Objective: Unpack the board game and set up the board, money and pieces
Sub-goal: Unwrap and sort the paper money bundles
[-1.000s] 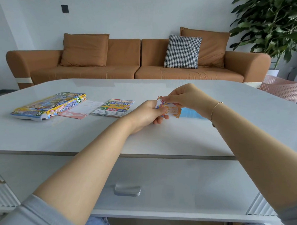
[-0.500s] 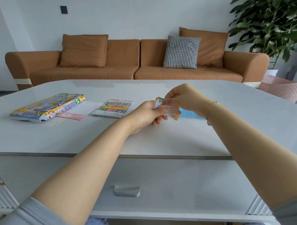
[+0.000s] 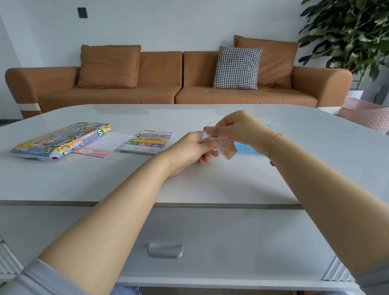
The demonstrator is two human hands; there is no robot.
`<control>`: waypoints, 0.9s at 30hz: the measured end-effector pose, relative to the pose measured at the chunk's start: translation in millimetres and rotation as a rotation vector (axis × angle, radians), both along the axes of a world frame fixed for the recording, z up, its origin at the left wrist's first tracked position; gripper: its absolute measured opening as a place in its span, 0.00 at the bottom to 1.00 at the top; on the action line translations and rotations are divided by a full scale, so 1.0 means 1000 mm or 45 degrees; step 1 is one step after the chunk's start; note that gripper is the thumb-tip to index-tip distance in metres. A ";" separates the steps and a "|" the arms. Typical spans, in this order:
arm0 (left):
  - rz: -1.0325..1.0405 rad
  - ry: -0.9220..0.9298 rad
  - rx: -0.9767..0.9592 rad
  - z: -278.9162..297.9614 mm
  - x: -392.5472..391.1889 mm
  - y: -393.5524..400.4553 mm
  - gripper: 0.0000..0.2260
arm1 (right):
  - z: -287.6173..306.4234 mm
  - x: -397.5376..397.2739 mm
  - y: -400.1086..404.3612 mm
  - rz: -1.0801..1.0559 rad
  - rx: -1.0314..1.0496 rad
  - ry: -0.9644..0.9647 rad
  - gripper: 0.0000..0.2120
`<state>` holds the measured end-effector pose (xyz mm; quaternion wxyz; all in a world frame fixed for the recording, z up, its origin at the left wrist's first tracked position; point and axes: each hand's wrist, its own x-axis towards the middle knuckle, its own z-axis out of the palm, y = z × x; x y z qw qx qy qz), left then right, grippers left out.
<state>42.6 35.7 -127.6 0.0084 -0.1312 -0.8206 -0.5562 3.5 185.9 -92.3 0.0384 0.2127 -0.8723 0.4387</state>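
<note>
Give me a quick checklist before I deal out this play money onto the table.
1. Both hands on the money: ok. The left hand grips the wad of play money and the right hand pinches its top edge.
2. Free table in front of the hands: ok.
3. Game box out of the way: ok, lying at far left.
4. Folded board opened: not ok, it lies folded beside the pink sheet.
5. Blue paper behind the right wrist: cannot tell what it is.
6. Playing pieces out: cannot tell, none visible.
</note>
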 end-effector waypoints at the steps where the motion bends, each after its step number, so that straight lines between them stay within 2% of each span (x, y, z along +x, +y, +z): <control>1: 0.001 0.001 -0.004 0.000 0.000 0.000 0.06 | -0.001 -0.001 -0.001 0.001 0.009 0.009 0.09; 4: 0.004 0.002 -0.004 0.000 0.001 0.001 0.06 | 0.001 -0.004 0.002 0.013 0.032 -0.022 0.05; 9: 0.017 -0.003 -0.012 0.002 0.001 0.001 0.07 | 0.001 0.001 0.001 0.024 -0.015 -0.009 0.11; 13: 0.046 -0.029 0.019 0.002 0.002 0.002 0.08 | 0.004 -0.003 0.004 0.039 0.017 -0.008 0.02; 17: 0.022 -0.018 0.029 0.002 0.002 0.001 0.06 | 0.001 -0.001 0.002 0.014 -0.028 0.009 0.09; 21: 0.037 -0.029 0.037 0.001 0.001 0.002 0.06 | 0.001 -0.002 0.002 0.032 -0.001 0.012 0.03; 27: 0.040 -0.023 0.027 0.002 0.002 0.002 0.06 | 0.001 -0.001 -0.001 -0.008 0.025 0.016 0.07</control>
